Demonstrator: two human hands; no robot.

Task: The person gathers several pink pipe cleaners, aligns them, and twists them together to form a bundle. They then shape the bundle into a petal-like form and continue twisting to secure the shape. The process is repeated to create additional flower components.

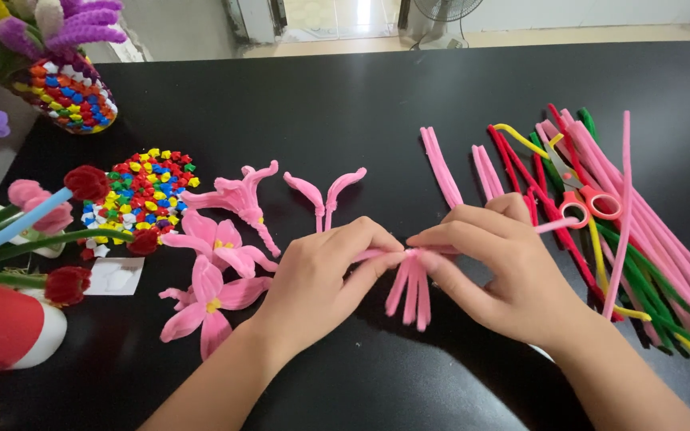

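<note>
Ctr frame: your left hand [317, 279] and right hand [493, 271] both pinch the pink pipe-cleaner bundle [410, 291], fingertips closed on its top, loops hanging down over the black table [361, 120]. Finished pink flowers [213, 271] lie just left (three or so). Scissors [588, 199] sit on the pipe-cleaner pile [640, 239], right side.

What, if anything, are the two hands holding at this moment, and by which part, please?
Both hold a bundle of pink pipe cleaners: the left hand and right hand pinch its top between fingertips, where the strands gather; the loose ends hang down.
</note>
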